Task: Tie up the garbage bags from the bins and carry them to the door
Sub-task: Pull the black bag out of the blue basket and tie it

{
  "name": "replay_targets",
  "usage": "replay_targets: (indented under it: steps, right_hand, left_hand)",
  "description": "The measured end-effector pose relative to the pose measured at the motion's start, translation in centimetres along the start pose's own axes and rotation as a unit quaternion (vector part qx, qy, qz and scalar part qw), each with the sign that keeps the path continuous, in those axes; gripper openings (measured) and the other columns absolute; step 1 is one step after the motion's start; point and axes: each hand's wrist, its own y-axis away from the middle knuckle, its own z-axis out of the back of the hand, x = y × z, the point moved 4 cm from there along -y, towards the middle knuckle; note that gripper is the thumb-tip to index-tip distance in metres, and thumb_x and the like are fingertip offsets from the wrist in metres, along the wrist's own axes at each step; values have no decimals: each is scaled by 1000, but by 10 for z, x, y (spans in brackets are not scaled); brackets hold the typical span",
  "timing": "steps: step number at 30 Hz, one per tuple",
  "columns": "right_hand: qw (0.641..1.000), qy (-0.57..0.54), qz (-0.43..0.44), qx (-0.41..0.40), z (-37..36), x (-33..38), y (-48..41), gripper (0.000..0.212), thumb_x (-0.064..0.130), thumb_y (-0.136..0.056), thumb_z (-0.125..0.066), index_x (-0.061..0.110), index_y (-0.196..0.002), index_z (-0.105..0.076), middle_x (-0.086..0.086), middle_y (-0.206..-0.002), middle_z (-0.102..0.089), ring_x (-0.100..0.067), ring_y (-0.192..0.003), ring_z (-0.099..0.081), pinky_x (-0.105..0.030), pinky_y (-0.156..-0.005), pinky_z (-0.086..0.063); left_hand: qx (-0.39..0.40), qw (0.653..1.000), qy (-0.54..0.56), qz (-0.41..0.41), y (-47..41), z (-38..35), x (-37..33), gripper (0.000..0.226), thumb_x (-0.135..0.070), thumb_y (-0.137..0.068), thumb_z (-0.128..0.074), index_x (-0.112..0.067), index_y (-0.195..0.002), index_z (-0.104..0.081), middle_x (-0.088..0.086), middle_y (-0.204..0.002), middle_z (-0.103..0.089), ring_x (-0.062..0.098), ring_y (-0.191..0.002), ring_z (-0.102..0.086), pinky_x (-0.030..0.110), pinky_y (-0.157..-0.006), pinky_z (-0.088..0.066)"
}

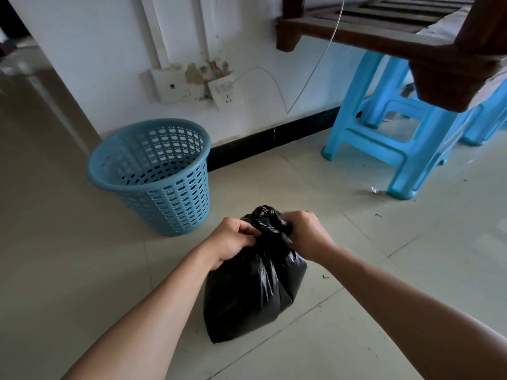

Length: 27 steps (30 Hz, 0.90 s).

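You are in the tying step. Your left hand (233,239) and right hand (304,234) both have their fingers curled tight around the gathered neck of the black garbage bag (252,292), one on each side of the knot (267,218) bunched at the top. The bag sits on the tiled floor (384,270) just in front of you, clear of the blue bin (153,171), which stands unlined near the wall (96,50), beside the black skirting. The blue stool (395,133) is well apart, toward the right.

The knot looks formed but whether it is fully snug is hard to tell. The next move seems to call for a firm outward pull with both hands, then one hand keeping the neck for the lift, so you can carry the bag to the door.
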Motion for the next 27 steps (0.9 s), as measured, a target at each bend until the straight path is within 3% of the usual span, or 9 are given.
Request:
replay_targets:
  steps: [3, 6, 9, 13, 15, 17, 20, 23, 27]
  right_hand:
    - [994, 57, 47, -85, -3, -4, 5, 14, 6, -78, -57, 13, -88, -49, -8, -75, -57, -36, -64, -50, -37, -56, -40]
    - [983, 88, 56, -153, -7, -10, 7, 15, 13, -81, -60, 11, -92, -50, -9, -82, -59, -39, -62, -54, -35, -53, -35]
    - [982, 15, 31, -184, -11, -11, 8, 12, 19, -73, -54, 18, -81, -45, -2, -77, -51, -35, -61, -49, -37, -55, -38]
    - [982, -114, -68, -135, -23, -13, 3, 16, 9, -74, -65, 18, -71, -52, 4, -70, -59, -21, -66, -56, -33, -61, -45]
    - [944, -287, -159, -24, -32, -16, 4, 10, 10, -75, -77, 15, -78, -69, -4, -77, -72, -19, -74, -69, -32, -73, -57]
    - [860, -454, -229, 43, -37, -16, 10, 23, 15, -75, -80, 2, -93, -72, -18, -91, -75, -28, -82, -73, -39, -79, -60]
    - [811, -499, -303, -44, -26, -25, 13, 23, 22, -81, -73, 2, -90, -66, -12, -81, -70, -19, -64, -67, -27, -57, -54]
    - [782, -474, -379, -144, -18, -41, 15, 16, 23, -81, -67, 11, -78, -58, -6, -75, -57, -16, -59, -52, -26, -51, -37]
    - [723, -513, -447, -118, -23, -49, 22, 16, 25, -86, -60, 16, -72, -60, 0, -72, -60, -13, -54, -47, -25, -55, -32]
  left_hand:
    - [36, 999, 38, -11, 2, -6, -6, 15, 6, -79, -66, 7, -93, -70, 28, -98, -71, 39, -94, -70, 47, -90, -56]
    - [52, 997, 59, -4, 5, -12, -10, 17, 8, -81, -63, 6, -96, -70, 26, -99, -71, 35, -93, -70, 39, -87, -58]
    - [40, 996, 81, 9, 4, -14, -4, 20, 10, -83, -61, -5, -92, -70, 15, -88, -71, 20, -81, -68, 22, -74, -58]
    - [-25, 995, 91, 36, 2, -4, 18, 18, 7, -82, -63, -9, -85, -70, 12, -82, -68, 19, -75, -65, 22, -69, -55]
    - [-62, 995, 63, 53, 1, 4, 31, 17, 4, -82, -65, -12, -82, -70, 9, -79, -69, 16, -73, -64, 20, -65, -53]
    - [-74, 994, 35, 71, 0, 10, 41, 10, -2, -83, -67, -11, -82, -72, 8, -81, -71, 18, -76, -66, 21, -65, -51]
    - [-67, 994, 0, 81, -3, 12, 46, 5, -10, -83, -70, -8, -84, -74, 9, -84, -73, 21, -81, -68, 24, -68, -51]
    - [-169, 983, -73, 2, -9, 15, 29, 6, -13, -82, -68, -12, -78, -73, 2, -75, -69, 16, -72, -62, 25, -68, -48]
    - [-157, 959, -196, -133, -20, -1, -9, 13, -18, -77, -71, -15, -90, -73, -3, -82, -64, 13, -68, -55, 24, -69, -45]
